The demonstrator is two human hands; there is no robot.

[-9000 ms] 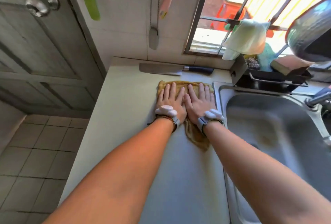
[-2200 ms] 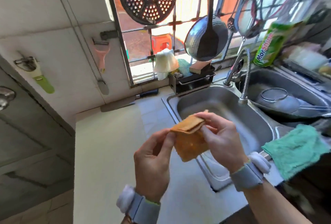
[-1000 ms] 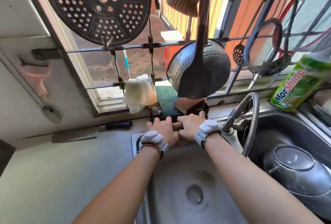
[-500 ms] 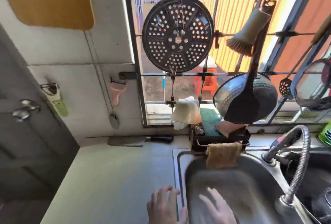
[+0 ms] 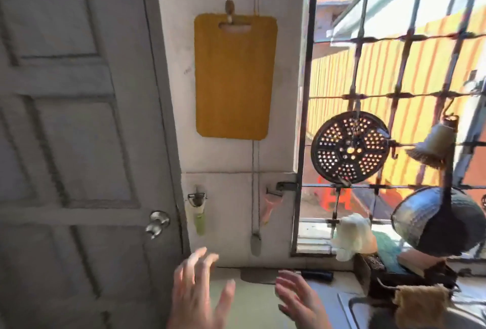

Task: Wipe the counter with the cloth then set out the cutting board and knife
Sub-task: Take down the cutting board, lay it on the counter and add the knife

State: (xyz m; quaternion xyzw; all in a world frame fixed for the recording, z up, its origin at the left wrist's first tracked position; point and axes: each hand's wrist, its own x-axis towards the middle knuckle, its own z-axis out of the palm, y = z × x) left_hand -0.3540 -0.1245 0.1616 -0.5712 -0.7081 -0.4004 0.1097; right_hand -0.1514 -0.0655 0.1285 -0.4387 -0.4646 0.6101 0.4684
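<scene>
The cutting board (image 5: 234,76) hangs by its handle slot on a wall hook (image 5: 229,9) well above me, and I judge it could catch on that hook or slip and drop onto the knife (image 5: 286,275) lying on the surface (image 5: 252,305) against the wall if I lift it carelessly; the cloth (image 5: 420,303) is draped by the sink. My left hand (image 5: 197,294) and right hand (image 5: 302,302) are raised, each grip spread wide, holding nothing and touching nothing.
</scene>
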